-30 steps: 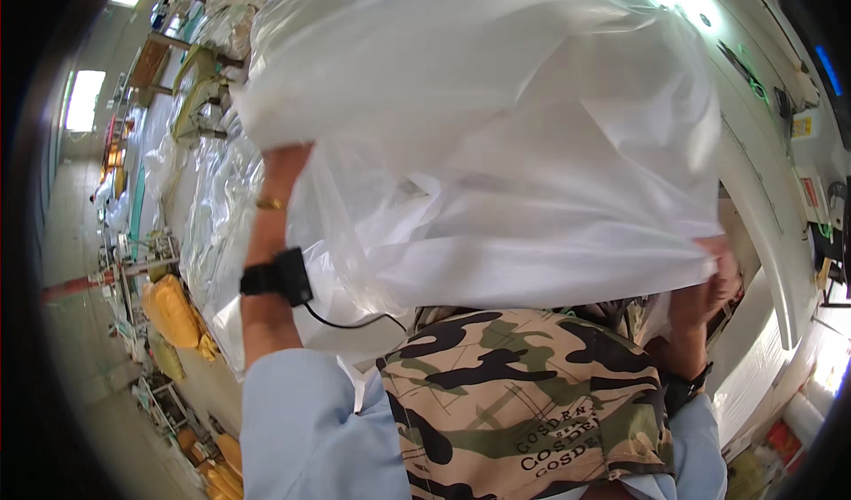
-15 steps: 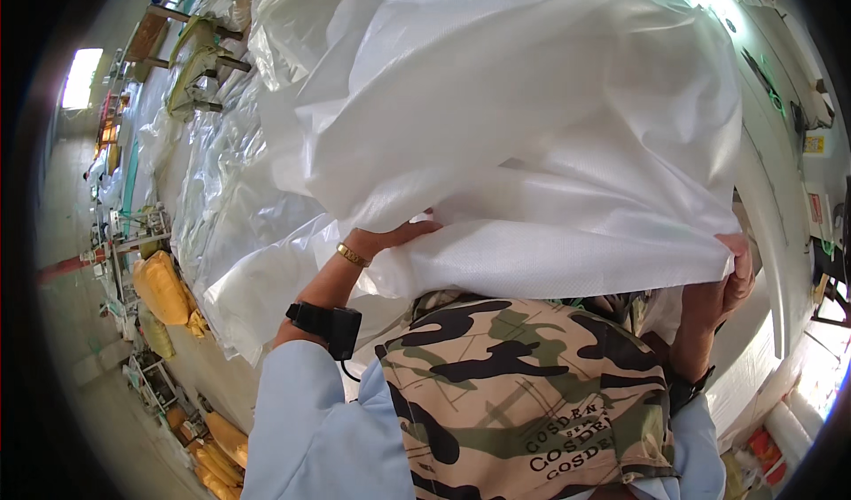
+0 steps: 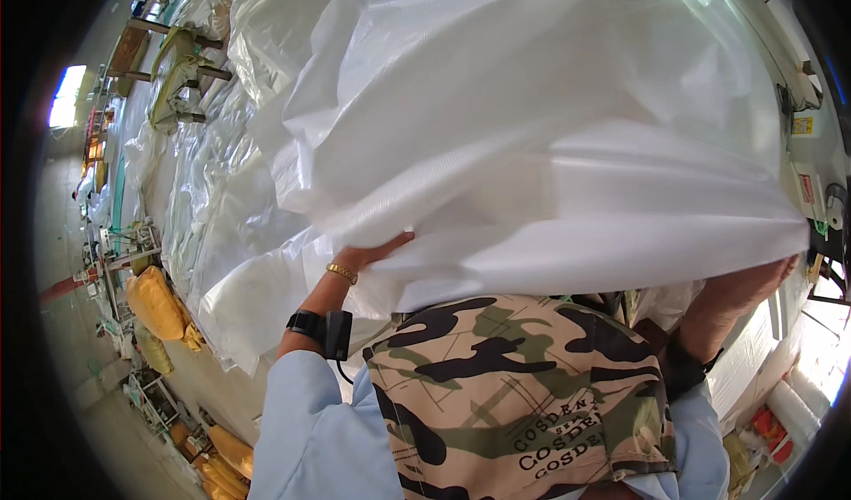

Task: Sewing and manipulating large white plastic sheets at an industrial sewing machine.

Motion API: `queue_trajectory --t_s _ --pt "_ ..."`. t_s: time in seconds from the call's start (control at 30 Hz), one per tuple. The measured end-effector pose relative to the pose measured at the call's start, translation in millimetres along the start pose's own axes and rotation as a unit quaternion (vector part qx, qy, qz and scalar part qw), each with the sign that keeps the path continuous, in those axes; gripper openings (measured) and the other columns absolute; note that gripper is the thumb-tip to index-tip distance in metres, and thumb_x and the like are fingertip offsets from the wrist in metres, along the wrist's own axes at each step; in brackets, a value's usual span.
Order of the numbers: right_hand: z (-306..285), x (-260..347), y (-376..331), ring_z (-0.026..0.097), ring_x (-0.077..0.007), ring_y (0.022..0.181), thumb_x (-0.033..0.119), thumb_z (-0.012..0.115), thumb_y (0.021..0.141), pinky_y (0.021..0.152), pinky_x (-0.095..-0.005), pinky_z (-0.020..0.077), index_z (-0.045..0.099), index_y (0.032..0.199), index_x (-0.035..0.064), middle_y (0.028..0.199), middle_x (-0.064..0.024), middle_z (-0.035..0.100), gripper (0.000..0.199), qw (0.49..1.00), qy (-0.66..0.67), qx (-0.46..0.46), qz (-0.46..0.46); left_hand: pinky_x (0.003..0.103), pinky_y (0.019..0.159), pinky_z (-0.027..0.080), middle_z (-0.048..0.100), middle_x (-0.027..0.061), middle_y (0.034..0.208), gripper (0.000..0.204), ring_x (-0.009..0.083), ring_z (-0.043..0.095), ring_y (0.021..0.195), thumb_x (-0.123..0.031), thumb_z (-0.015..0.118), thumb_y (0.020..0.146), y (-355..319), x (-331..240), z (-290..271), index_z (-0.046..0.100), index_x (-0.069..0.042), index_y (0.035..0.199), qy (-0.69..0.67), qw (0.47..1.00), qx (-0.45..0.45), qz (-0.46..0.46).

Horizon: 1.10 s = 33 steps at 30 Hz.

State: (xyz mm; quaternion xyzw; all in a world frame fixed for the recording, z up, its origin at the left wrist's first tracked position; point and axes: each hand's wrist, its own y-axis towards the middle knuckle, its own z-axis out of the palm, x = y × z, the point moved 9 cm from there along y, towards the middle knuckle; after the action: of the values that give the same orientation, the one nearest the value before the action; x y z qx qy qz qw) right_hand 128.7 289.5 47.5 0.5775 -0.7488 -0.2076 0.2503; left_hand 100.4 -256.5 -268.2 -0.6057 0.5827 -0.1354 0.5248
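A large white woven plastic sheet (image 3: 532, 172) spreads in loose folds in front of me and drapes down to my waist. My left hand (image 3: 370, 252) grips a fold of it left of centre; the thumb shows and the other fingers are hidden by the material. At the far right, my right hand (image 3: 784, 271) holds the corner of the sheet's near edge, partly covered by it. Between the hands the near edge is drawn out in a long band, just above my camouflage apron (image 3: 523, 385).
Crumpled clear plastic sheeting (image 3: 217, 190) lies to the left, with a wooden stool (image 3: 177, 74) beyond it. Yellow sacks (image 3: 158, 303) and metal frames stand along the left. A pale machine body (image 3: 811, 159) is at the right, with white rolls (image 3: 793, 411) lower down.
My right hand has moved outward to the right, pulling the sheet's edge longer and tighter. The sheet now covers the scissors seen earlier at the right. My left hand has shifted slightly left and down.
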Motion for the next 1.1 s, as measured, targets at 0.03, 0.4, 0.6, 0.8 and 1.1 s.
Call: queue_trajectory --t_s 0.03,0.4,0.6,0.8,1.1 --pt "-18 15 14 0.061 -0.0269 0.106 0.028 0.059 0.096 0.092 -0.0405 0.0475 0.06 0.118 0.0013 0.117 -0.0141 0.062 0.034 0.999 -0.028 -0.037 -0.027 0.032 0.078 0.049 0.068 0.009 0.09 0.031 0.0189 0.062 0.081 -0.029 0.056 0.097 -1 5 3 0.068 -0.001 0.101 0.023 1.0 -0.003 -0.004" --pt "-34 -3 66 0.06 -0.028 0.108 0.029 0.053 0.099 0.099 -0.0413 0.0462 0.055 0.125 0.0013 0.121 -0.0149 0.06 0.038 0.911 0.356 -0.134 0.158 0.034 0.08 0.049 0.068 0.0107 0.093 0.028 0.0215 0.063 0.084 -0.026 0.055 0.097 10 26 29 0.067 -0.001 0.102 0.108 0.993 -0.039 -0.002" --pt "-25 -12 53 0.06 -0.028 0.107 0.028 0.053 0.098 0.098 -0.0411 0.0462 0.055 0.125 0.0011 0.119 -0.0147 0.06 0.038 0.825 0.511 -0.128 0.205 0.034 0.08 0.05 0.068 0.0116 0.094 0.027 0.0229 0.063 0.085 -0.024 0.055 0.096 3 24 41 0.067 -0.001 0.103 0.105 0.991 -0.082 0.004" --pt "-2 -19 49 0.061 -0.028 0.106 0.028 0.054 0.098 0.097 -0.0409 0.0463 0.055 0.125 0.0009 0.118 -0.0145 0.061 0.038 0.721 0.625 -0.116 0.274 0.035 0.081 0.05 0.069 0.0125 0.095 0.026 0.0243 0.064 0.087 -0.022 0.054 0.096 -32 53 -13 0.067 -0.001 0.103 0.105 0.957 -0.269 -0.017" --pt "78 16 -46 0.061 -0.0266 0.099 0.011 0.058 0.095 0.094 -0.0363 0.0449 0.063 0.111 0.0025 0.108 -0.012 0.065 0.019 0.862 0.497 0.068 0.063 0.036 0.082 0.05 0.069 0.0138 0.097 0.024 0.0265 0.064 0.089 -0.02 0.054 0.096 -128 131 -318 0.066 -0.001 0.104 0.178 0.804 -0.56 -0.089"
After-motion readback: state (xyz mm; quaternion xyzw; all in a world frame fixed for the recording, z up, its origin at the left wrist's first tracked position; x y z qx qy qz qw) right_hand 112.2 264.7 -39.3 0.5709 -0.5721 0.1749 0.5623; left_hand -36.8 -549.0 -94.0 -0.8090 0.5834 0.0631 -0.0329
